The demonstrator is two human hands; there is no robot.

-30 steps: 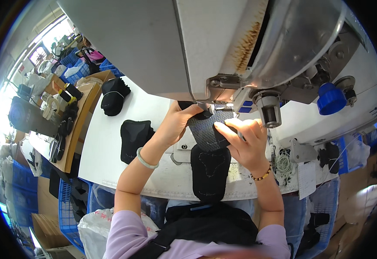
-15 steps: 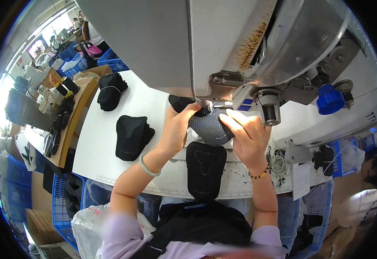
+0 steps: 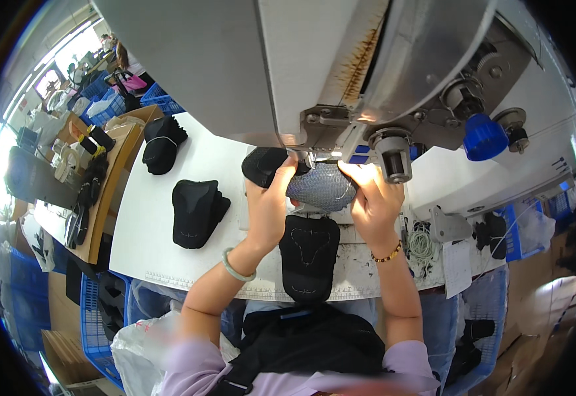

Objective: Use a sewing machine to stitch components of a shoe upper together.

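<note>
A black cap piece with a grey mesh part (image 3: 321, 188) lies under the head of a large sewing machine (image 3: 340, 72). My left hand (image 3: 268, 204) grips its left side, fingers curled over the black fabric. My right hand (image 3: 373, 201) presses on its right side beside the needle area. The black brim panel (image 3: 309, 254) with light stitching hangs toward me over the white table's (image 3: 162, 224) front edge.
Two stacks of black cap pieces (image 3: 195, 211) (image 3: 161, 144) rest on the table to my left. A blue knob (image 3: 482, 137) sticks out of the machine at right. Blue crates (image 3: 96, 310) stand below left, a wooden shelf (image 3: 113, 178) with items beyond them.
The cap piece has been turned under the machine head, so the mesh part now shows between my hands. Both hands stay on it and have shifted slightly with it.
</note>
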